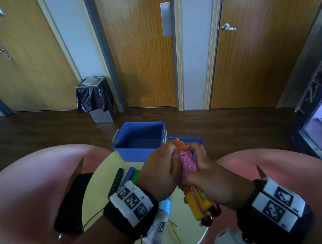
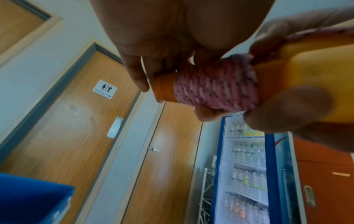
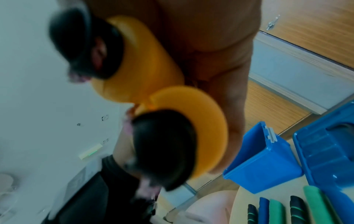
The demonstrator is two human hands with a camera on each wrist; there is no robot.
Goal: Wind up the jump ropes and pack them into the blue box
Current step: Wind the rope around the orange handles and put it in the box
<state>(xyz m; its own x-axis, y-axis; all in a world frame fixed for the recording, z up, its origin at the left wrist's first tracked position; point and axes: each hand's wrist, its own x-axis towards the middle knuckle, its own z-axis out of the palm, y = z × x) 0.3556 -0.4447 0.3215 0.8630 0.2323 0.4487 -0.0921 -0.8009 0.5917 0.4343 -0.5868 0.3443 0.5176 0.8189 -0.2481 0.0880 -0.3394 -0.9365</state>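
Observation:
A jump rope with yellow-orange handles point(image 1: 199, 202) and black end caps is held upright above the table, its pink cord point(image 1: 188, 161) wound tightly round the handles. My left hand point(image 1: 171, 156) grips the orange top end and the coil from the left. My right hand point(image 1: 194, 163) pinches the coil from the right, thumb low and fingers on top. The left wrist view shows the pink coil point(image 2: 214, 86) close up between the fingers of both hands. The open blue box point(image 1: 140, 139) stands just beyond the hands, and nothing shows inside it.
The blue lid point(image 1: 187, 141) lies right of the box. On the round yellow table point(image 1: 95, 187) lie more rope handles: black-green point(image 1: 117, 180), blue point(image 1: 129, 174), green point(image 1: 137, 176), light blue point(image 1: 166, 205). Pink chairs point(image 1: 24, 184) flank the table. Thin cords trail off the table's near edge.

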